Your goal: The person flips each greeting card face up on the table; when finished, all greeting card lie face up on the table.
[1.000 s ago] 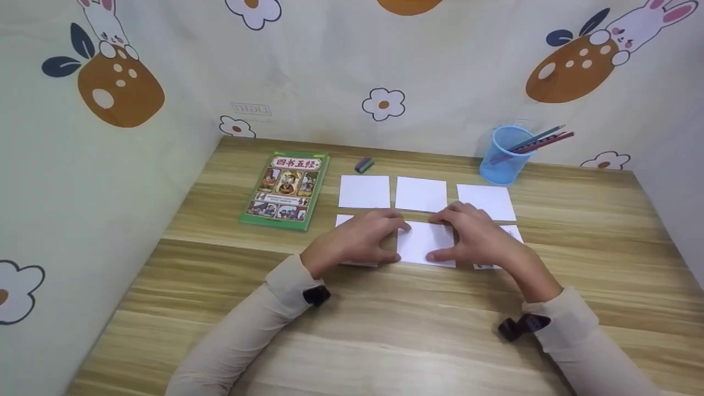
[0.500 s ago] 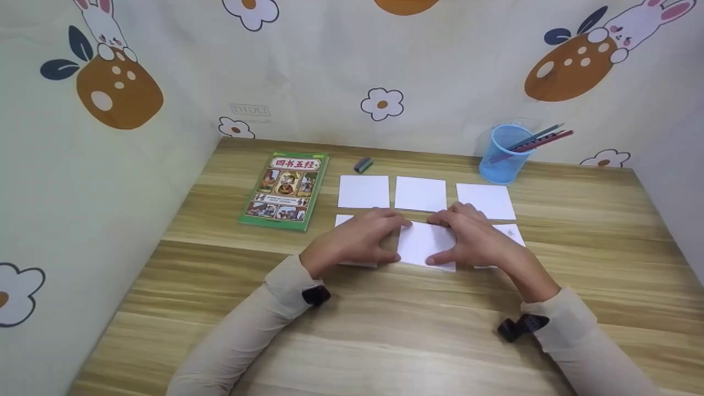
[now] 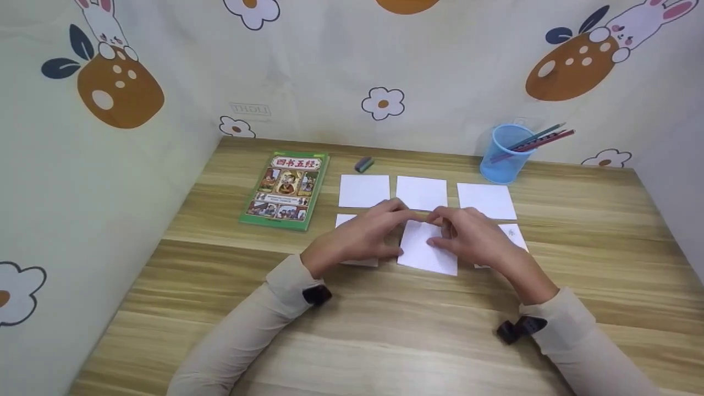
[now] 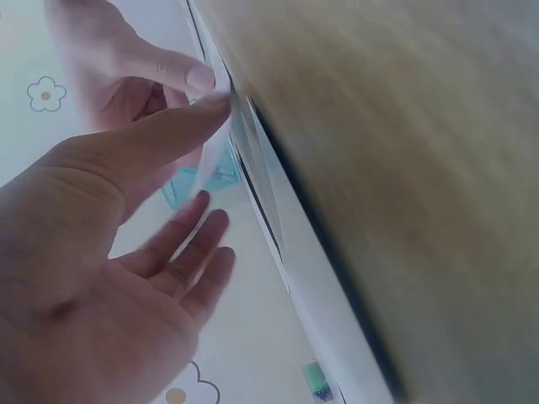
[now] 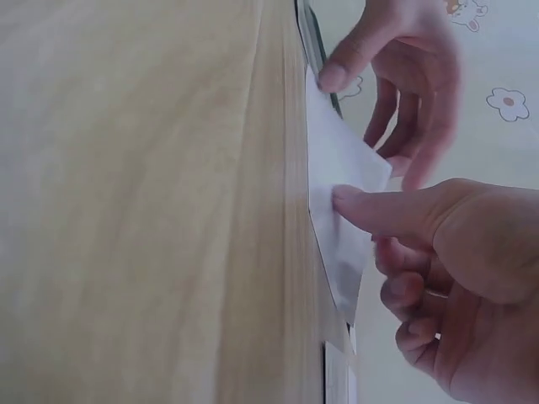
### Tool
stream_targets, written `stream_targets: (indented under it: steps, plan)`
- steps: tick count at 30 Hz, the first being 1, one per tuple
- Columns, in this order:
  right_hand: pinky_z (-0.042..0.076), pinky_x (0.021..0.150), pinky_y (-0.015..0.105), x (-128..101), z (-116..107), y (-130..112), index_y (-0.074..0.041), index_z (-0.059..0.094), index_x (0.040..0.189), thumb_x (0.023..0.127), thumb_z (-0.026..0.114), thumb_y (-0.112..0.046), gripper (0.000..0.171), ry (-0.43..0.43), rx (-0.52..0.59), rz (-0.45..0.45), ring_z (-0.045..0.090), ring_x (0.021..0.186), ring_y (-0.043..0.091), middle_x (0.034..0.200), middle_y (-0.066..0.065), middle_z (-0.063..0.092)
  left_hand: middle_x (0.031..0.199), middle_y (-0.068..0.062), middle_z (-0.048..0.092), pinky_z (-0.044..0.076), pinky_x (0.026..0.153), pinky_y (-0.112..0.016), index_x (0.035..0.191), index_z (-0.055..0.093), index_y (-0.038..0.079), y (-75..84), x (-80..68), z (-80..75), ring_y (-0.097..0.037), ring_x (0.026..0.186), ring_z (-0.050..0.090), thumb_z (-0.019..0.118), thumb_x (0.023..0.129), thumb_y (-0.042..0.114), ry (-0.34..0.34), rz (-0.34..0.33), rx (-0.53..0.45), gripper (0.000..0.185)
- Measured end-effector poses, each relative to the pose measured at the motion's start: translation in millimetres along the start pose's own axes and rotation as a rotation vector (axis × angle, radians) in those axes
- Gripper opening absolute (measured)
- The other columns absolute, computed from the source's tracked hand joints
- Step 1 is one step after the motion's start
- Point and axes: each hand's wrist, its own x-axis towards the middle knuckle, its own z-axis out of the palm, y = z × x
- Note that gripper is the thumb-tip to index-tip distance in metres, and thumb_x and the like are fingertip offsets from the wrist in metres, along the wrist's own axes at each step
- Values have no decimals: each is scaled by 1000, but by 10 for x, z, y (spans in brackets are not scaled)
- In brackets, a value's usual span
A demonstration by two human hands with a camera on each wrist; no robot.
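A blank white card (image 3: 426,259) in the middle of the front row is tilted, its far edge raised off the wooden table. My right hand (image 3: 476,235) pinches it, thumb on the upper face and fingers curled behind, as the right wrist view shows. At the card's left side is my left hand (image 3: 366,232), with the thumb at the near corner and the fingers reaching toward the far corner. In the left wrist view those fingers (image 4: 181,261) are spread and loosely extended. Beneath my left hand lies another white card (image 3: 345,219), mostly covered.
Behind lie three blank cards in a row, the left card (image 3: 364,191), middle card (image 3: 422,192) and right card (image 3: 487,201). A card with a written character (image 3: 514,234) is partly under my right hand. Also around: a green book (image 3: 286,190), an eraser-like block (image 3: 363,164), a blue pencil cup (image 3: 503,159).
The middle front card has gone from lying flat to tilted, its near edge shifted slightly toward me. My right thumb has moved up the card, and my left fingers have extended toward its far edge.
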Motion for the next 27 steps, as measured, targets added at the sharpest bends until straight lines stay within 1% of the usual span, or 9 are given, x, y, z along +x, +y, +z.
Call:
stream_targets:
  steps: [4,7,9,13,16,19,22,24,27]
  plan:
    - [56,71,27,5,-40,26,-12,75,111,99,80,-16,14,32,96,-56,68,76,9,84,-5,76,144,-5,63,52,114,-37,160,53,22,42,26,0,-18,131,59,78,102,26,65,42,-58,63]
    - [62,74,24,-7,-108,27,-9,75,108,103,75,-13,6,51,242,-95,76,79,14,85,-1,80,141,-5,67,53,112,-36,165,44,22,70,43,9,-16,126,63,60,112,36,114,55,-148,58]
    - [66,76,29,-26,-167,14,-7,74,109,105,72,-14,8,60,360,-111,81,82,22,88,2,82,136,-6,71,57,104,-35,168,38,22,81,50,15,-13,119,67,45,117,41,146,52,-210,55]
    - [69,81,38,-73,-283,-39,-1,74,112,112,62,-20,23,92,510,-141,83,92,27,99,8,84,133,-6,76,57,106,-33,168,36,16,75,75,16,-13,122,71,28,120,35,216,93,-295,52]
    - [68,80,31,-93,-322,-72,-4,75,112,110,65,-24,23,115,501,-132,83,93,19,101,7,84,137,-5,74,55,113,-33,165,40,12,54,92,20,-16,128,70,36,119,25,244,135,-303,48]
    - [66,82,23,-97,-312,-84,-8,76,109,104,75,-21,14,117,461,-108,82,94,15,100,5,83,148,-6,66,53,115,-32,164,43,10,37,90,31,-18,132,65,52,114,18,257,151,-255,50]
    - [64,84,19,-95,-285,-79,-11,76,106,99,77,-11,7,107,421,-98,80,95,16,100,5,82,164,-7,49,44,125,-35,164,45,13,32,76,39,-19,148,50,66,107,15,280,129,-202,60]
    - [63,83,19,-93,-268,-66,-11,76,105,98,74,-3,10,100,392,-103,78,92,17,98,5,80,169,-7,41,39,128,-39,163,46,17,32,71,38,-21,154,41,71,104,17,301,102,-172,64]
    - [61,81,22,-85,-249,-46,-11,76,107,97,68,3,18,88,350,-123,73,88,16,95,3,78,165,-6,47,48,121,-40,160,52,21,23,64,33,-20,147,48,73,103,16,298,76,-168,60]
